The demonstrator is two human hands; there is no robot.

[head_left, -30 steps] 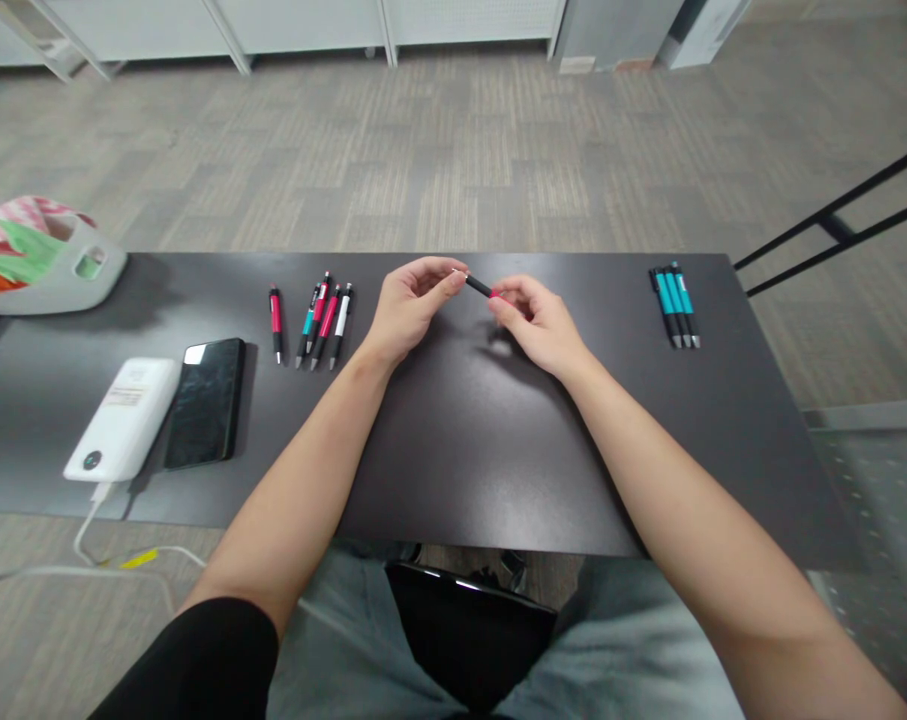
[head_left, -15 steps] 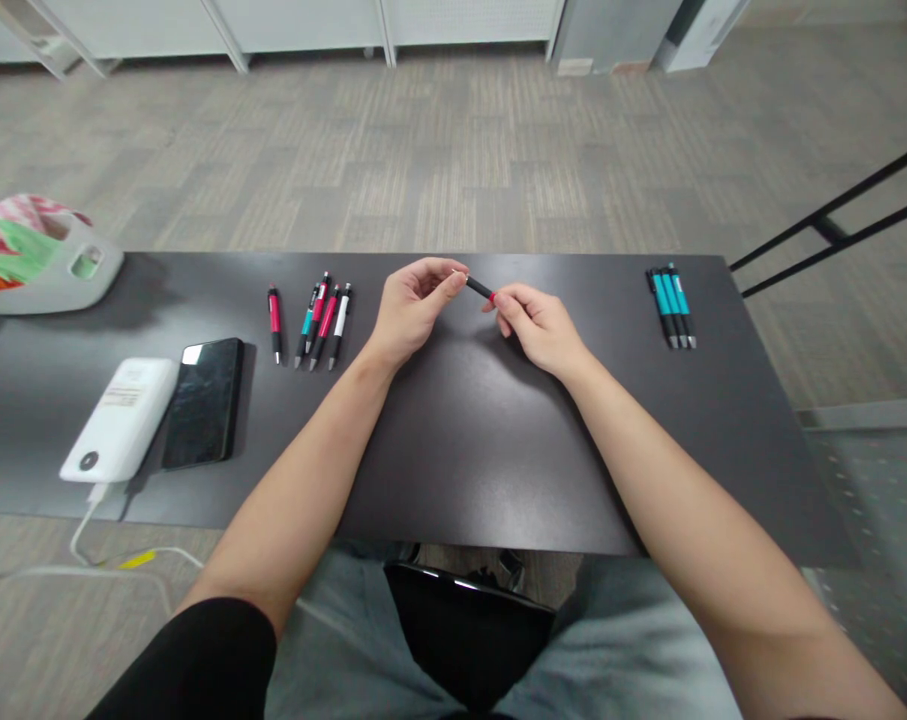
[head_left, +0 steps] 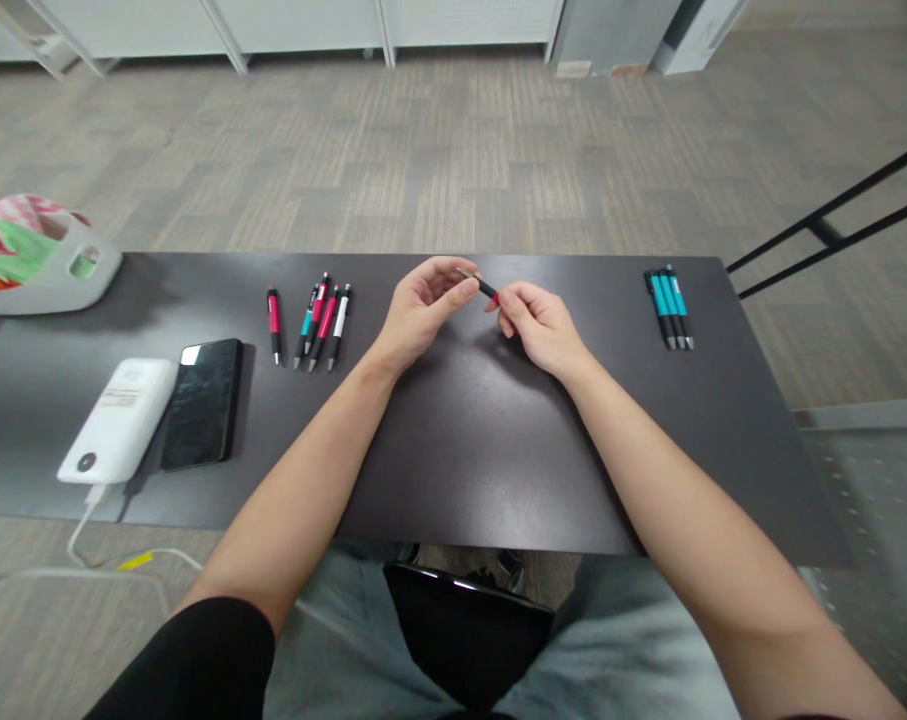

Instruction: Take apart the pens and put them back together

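Note:
Both of my hands meet above the far middle of the black table [head_left: 453, 450], sharing a red and black pen [head_left: 485, 288]. My left hand [head_left: 423, 308] pinches its black tip end between thumb and fingers. My right hand [head_left: 535, 322] is closed round the red end. To the left, a single red pen [head_left: 274, 322] lies by itself. Beside it lies a group of several pens [head_left: 322, 324] in teal, red and white. A bundle of teal pens [head_left: 670, 305] lies near the table's right end.
A black phone [head_left: 202, 402] and a white power bank [head_left: 117, 420] with a cable lie at the left front. A grey holder with colourful cloth [head_left: 29, 260] sits at the far left. Carpet floor lies beyond; black rails [head_left: 835, 225] stand at right.
My left hand has shifted slightly right along the pen, bringing both hands closer together. The pen stays held between them.

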